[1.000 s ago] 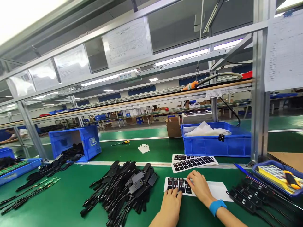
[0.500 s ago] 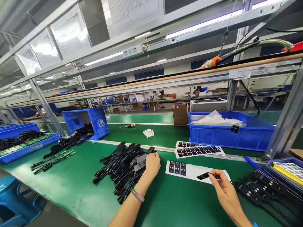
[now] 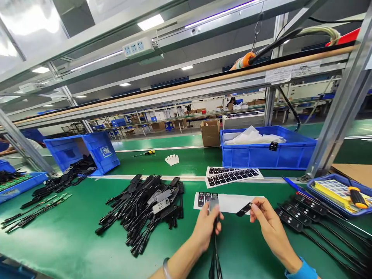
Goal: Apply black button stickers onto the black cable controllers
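My left hand [image 3: 205, 228] grips a dark cabled module [image 3: 214, 203], its cables hanging down toward me over the green bench. Between thumb and fingertips of my right hand [image 3: 266, 217] is a black label sticker [image 3: 243, 210], held tilted just above the right part of a white backing sheet [image 3: 231, 202]. Several printed black labels [image 3: 201, 199] remain stuck on that sheet's left end, partly behind the module. To the left lies a heap of black cabled modules [image 3: 142, 209], some showing grey faces. Modules with labels on them [image 3: 302, 212] lie at right, beside my right hand.
Behind the backing sheet are more label sheets [image 3: 229, 177] and a blue bin [image 3: 267, 155] with white sheets. A blue tray [image 3: 325, 195] holds a screwdriver [image 3: 357, 197]. Farther back lie a white glove [image 3: 172, 159], another screwdriver [image 3: 149, 152] and a tipped blue crate [image 3: 106, 154].
My left hand has come away from the heap with a cabled module and moved right, in front of the backing sheet. The right hand still pinches the label. The view has shifted.
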